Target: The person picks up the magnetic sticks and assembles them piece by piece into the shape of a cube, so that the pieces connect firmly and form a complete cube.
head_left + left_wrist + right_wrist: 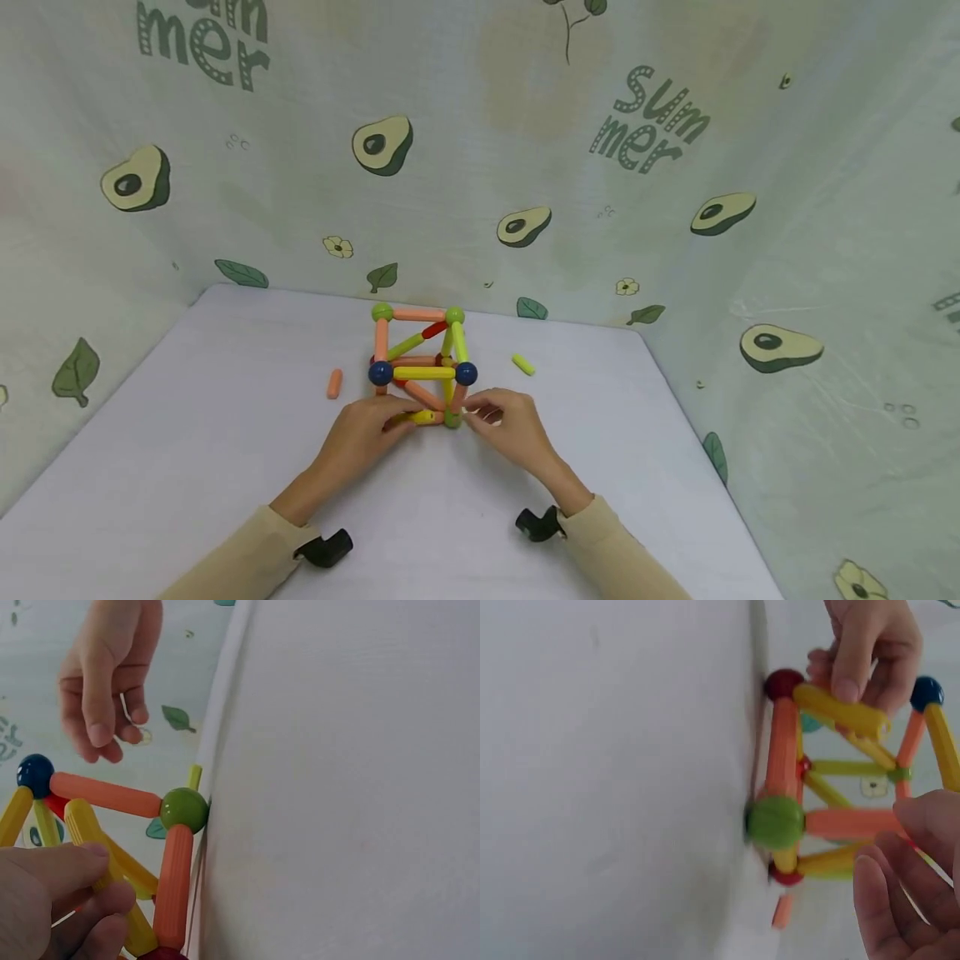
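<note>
A cube-like frame of coloured rods and balls stands on the white table, with navy balls (466,373) at its upper near corners. Low on its near side, my left hand (363,433) pinches a yellow rod (82,821) between thumb and fingers. One end of that rod meets a dark red ball (784,684); its other end points up, free. My right hand (513,425) is beside the lower near green ball (776,823) and the upright orange rod (105,793). Its fingers are loosely bent, hold nothing and look apart from the frame in the left wrist view.
A loose orange rod (334,383) lies left of the frame, and a short yellow-green rod (523,364) lies to its right. Behind the table (247,400) hangs a cloth (450,100) printed with avocados and leaves. Each wrist wears a black camera mount (538,525).
</note>
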A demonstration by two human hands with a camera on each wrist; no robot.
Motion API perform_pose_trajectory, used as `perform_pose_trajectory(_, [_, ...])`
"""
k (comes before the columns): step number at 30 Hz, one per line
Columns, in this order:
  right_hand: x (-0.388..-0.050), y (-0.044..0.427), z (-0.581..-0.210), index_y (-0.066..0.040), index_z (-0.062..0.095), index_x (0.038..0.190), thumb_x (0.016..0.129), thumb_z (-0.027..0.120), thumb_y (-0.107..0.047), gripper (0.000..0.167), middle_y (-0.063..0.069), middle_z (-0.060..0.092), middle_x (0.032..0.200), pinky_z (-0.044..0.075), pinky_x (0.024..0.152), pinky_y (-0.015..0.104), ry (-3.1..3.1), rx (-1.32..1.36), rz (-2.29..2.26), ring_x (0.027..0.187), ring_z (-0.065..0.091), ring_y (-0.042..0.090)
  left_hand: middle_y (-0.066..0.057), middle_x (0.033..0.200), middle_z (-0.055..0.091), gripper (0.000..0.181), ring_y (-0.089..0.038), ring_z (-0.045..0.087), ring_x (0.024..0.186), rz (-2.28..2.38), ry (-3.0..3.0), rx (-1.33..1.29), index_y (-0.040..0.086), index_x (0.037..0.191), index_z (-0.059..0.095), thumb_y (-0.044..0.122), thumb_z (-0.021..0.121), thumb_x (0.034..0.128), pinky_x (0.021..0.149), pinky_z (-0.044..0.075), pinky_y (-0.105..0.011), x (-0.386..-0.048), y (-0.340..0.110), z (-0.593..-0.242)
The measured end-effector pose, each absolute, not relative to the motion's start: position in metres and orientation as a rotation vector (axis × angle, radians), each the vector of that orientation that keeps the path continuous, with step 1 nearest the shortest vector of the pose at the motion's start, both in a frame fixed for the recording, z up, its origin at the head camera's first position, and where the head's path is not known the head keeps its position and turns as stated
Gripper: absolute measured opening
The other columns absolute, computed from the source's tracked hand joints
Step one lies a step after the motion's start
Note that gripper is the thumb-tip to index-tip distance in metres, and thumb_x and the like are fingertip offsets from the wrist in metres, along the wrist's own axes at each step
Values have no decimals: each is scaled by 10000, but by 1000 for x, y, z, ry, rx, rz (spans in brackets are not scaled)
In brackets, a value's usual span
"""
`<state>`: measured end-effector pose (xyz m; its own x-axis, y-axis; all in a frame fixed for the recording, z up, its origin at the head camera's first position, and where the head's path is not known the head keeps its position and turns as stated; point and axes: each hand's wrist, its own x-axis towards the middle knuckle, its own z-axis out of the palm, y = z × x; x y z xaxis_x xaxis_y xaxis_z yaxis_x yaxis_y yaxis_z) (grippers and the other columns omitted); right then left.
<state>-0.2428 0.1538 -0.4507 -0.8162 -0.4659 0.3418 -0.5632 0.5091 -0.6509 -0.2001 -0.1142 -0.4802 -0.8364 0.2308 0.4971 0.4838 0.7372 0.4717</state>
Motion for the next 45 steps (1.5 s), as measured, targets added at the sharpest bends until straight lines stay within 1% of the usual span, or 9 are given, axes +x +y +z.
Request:
perform_pose_trajectory(4, [-266,189,-452,-51,797,1099,959,777,-73,143,50,788,1043,624,779,326,-2701,680,1048,874,733,161,111,971,783,361,-36,569,762,-876,-2523,-535,214,1165,827,123,924,830,663,489,-220,-198,-112,-481])
perform_pose_trajectory(11, [-323,228,-464,-10,745,1252,961,732,-80,300,189,733,1229,592,856,468,-2861,352,864,986,717,303,103,978,786,359,-45,584,771,-893,-2511,-540,210,1165,827,119,922,832,665,496,-225,-199,-112,-484])
perform_pose_trajectory(16, [-352,232,-470,6,679,1358,983,711,-148,407,235,696,1277,536,993,539,-2955,265,834,1132,662,379,98,992,788,361,-46,594,784,-904,-2509,-535,223,1174,824,124,917,839,667,500,-225,-198,-112,-485])
perform_pose_trajectory(20, [-365,231,-471,19,678,1358,990,711,-183,421,231,708,1234,522,1003,548,-3002,273,799,1137,651,386,100,989,787,355,-42,597,786,-909,-2496,-535,229,1167,823,122,915,841,669,497,-228,-199,-112,-487])
perform_pose_trajectory(23, [-370,229,-470,33,728,1277,990,725,-161,347,219,725,1168,526,975,534,-3004,283,724,1081,659,373,98,988,783,353,-50,579,779,-918,-2498,-544,219,1176,821,127,911,847,669,491,-224,-200,-111,-488])
perform_pose_trajectory(27, [-371,224,-470,52,768,1193,992,732,-112,262,216,739,1139,526,990,516,-3013,282,614,1076,666,371,96,1007,788,350,-54,597,794,-940,-2502,-547,213,1185,820,140,908,855,677,506,-227,-200,-111,-488])
perform_pose_trajectory(33, [-365,213,-465,48,782,1152,979,755,-81,217,205,758,1145,531,1025,509,-3050,275,515,1120,677,380,97,1025,790,338,-54,639,837,-944,-2518,-527,230,1184,819,152,901,865,707,535,-248,-196,-115,-486])
perform_pose_trajectory(39, [-356,214,-463,21,799,1124,963,777,-71,187,166,776,1087,551,979,487,-3060,334,481,1035,677,332,93,1024,788,335,-59,629,832,-943,-2525,-526,222,1187,819,153,898,868,704,531,-251,-195,-117,-486])
perform_pose_trajectory(45, [-345,230,-468,-11,809,1109,924,827,-81,199,123,781,1021,553,902,448,-3013,371,643,958,662,271,89,1036,792,338,-59,642,842,-954,-2514,-548,233,1188,816,151,895,869,708,534,-252,-197,-115,-485])
